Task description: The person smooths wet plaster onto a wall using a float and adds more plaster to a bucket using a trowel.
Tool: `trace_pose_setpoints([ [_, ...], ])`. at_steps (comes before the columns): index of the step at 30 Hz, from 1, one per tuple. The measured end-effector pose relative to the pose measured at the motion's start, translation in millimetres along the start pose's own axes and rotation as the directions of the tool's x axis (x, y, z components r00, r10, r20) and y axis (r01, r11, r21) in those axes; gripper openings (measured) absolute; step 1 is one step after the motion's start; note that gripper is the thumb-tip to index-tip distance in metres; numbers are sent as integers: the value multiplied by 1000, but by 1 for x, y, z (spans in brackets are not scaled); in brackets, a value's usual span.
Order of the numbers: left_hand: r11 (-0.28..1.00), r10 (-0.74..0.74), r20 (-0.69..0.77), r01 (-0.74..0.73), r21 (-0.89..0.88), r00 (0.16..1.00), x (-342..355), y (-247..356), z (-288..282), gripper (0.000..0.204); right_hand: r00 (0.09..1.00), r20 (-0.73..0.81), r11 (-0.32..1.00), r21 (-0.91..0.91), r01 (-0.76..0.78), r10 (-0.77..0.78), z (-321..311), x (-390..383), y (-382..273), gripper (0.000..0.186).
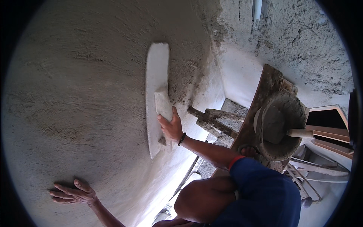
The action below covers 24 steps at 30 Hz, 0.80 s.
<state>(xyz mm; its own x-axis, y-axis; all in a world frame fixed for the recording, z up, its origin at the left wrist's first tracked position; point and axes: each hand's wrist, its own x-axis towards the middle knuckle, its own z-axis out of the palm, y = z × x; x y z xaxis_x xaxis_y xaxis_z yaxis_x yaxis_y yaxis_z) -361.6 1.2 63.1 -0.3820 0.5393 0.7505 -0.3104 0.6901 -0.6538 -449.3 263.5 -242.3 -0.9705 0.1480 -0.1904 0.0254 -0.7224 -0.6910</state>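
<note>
My right hand point(172, 126) is wrapped round the handle of a long, pale plastering float point(158, 60). The float's flat blade lies lengthwise against the grey plastered wall point(94, 94). Lower down at the left, my left hand point(75, 193) rests on the same wall with its fingers spread, holding nothing. Damp, rough plaster shows beyond the float, and smoother streaks run around it. A dark beaded bracelet circles my right wrist.
At the right, a mortar-caked bucket point(264, 147) holds grey mortar and a tool with a wooden handle point(300, 133). It stands on a plank point(247, 117), where bare toes point(248, 151) show. Dirty timber pieces point(215, 125) lie beside it. A wooden frame point(329, 130) is farther right.
</note>
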Motion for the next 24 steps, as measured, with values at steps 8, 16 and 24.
trace_pose_setpoints([
  [8, 1000, -12, 19, 12, 20, 1000, 5, -3, 3, 76, 967, 81, 970, -20, 244, -242, 9, 7, 21, 59],
  [16, 999, 32, 12, -32, -28, 999, 0, -5, 3, 72, 859, 145, 850, -133, 509, -492, 57, 24, -101, 60],
  [24, 999, 42, 22, -41, -26, 999, 2, -4, 2, 72, 999, -16, 997, 56, 50, -49, -28, 7, 50, 55],
])
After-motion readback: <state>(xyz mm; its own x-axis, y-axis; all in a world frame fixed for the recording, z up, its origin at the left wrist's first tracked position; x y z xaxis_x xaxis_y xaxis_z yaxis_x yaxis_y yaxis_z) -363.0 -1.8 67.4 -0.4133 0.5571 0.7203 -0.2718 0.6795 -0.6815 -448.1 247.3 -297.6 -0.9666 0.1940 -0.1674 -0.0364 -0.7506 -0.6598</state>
